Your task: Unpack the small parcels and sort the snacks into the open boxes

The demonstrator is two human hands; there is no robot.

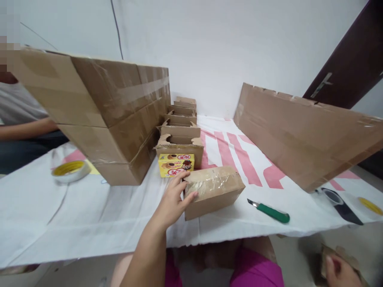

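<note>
Small taped box (213, 191): brown cardbd, top wrapped in clear tape. Lies flat on desk (89, 215), centre, near front edge, skewed to it.

Left hand (173, 201) is at the box's left end, thumb over the top corner, fingers spread up the end face. Grip apart, laid against the box, not closed round it.

Right hand (338, 273) is low at bottom right, off the desk, by a cardbd scrap (341, 253). Cut off by frame edge, so can't tell if grip is closed.

Step, as I read it: box looks sealed; one hand steadies or shifts it.
Next move, judged: a lift calls for a grasp across the width or a 2nd hand at the far end. A slide needs only the flat palm, w/ care for what sits behind.

- Yellow snack box (176, 164) is just behind; touching or not, can't tell.
- Row of open cartons (179, 145) runs back toward wall.
- Stack of big taped cartons (119, 119) stands to the left, w/ tape roll (70, 170) beside it.
- Green-handled utility knife (271, 211) lies right of box, near but apart, blade tip showing.
- Leaning cardbd sheet (299, 135) and dark tape roll (335, 197) are further right.
- Another person's arm (26, 129) is at far left.
</note>
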